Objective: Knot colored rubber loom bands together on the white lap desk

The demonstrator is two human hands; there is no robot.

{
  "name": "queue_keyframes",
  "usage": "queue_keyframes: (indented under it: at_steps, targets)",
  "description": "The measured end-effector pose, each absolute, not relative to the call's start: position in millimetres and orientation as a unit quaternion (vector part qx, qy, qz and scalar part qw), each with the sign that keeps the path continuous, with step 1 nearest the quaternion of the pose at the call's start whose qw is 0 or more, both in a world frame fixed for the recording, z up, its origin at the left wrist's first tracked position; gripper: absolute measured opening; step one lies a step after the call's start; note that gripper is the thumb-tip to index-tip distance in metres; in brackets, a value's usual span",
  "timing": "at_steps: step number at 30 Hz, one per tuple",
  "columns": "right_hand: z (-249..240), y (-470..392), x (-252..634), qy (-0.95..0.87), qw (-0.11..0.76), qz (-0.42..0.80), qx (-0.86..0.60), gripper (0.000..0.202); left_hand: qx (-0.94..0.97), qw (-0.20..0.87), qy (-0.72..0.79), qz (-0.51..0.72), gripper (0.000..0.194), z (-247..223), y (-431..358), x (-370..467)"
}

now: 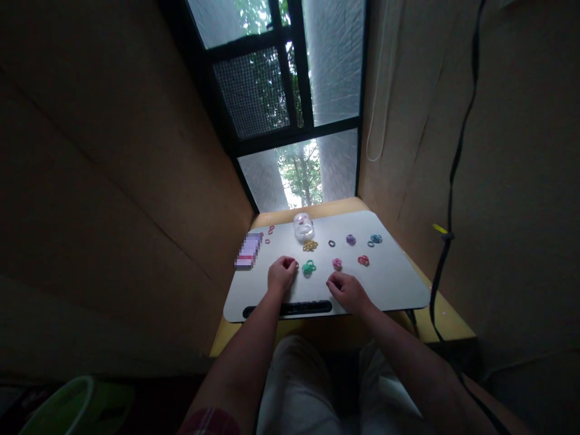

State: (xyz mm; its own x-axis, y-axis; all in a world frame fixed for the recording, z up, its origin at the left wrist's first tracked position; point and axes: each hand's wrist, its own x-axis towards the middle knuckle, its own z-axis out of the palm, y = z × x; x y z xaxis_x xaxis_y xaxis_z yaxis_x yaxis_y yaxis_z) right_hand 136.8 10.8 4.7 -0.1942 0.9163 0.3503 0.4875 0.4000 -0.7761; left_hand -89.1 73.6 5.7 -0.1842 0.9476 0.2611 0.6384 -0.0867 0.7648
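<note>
My left hand (pixel 281 275) is over the white board (pixel 380 287), its thumb and fingers pinched on a small band (pixel 296 265). Just right of it lies a pile of green bands (pixel 309 267). My right hand (pixel 345 289) rests near the board's front edge, fingers curled together; anything in its pinch is too small to make out. Beyond its fingertips is a pink bundle (pixel 337 264). Red bands (pixel 363 260), a purple bundle (pixel 350 240), blue bands (pixel 376 239), a dark ring (pixel 331 243) and yellow bands (pixel 310 246) lie farther back.
A clear round container (pixel 303 226) stands at the back of the board. A phone-like object (pixel 249 251) lies at the left edge beside a few red rings (pixel 271 229). A black strap (pixel 453 163) hangs on the right. A green basket (pixel 81 405) is at lower left.
</note>
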Motion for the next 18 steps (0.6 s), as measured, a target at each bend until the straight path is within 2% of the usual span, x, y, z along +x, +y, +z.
queue_keyframes:
  at_steps: [7,18]
  targets:
    - [3.7,12.7,136.4,-0.726,0.411,0.249,-0.493,0.02,0.535,0.316,0.627,0.469,0.027,6.9,105.7,-92.3]
    - [7.7,11.0,137.1,-0.728,0.411,0.255,-0.486,0.02,0.6,0.248,0.643,0.406,0.026,40.4,159.4,-62.6]
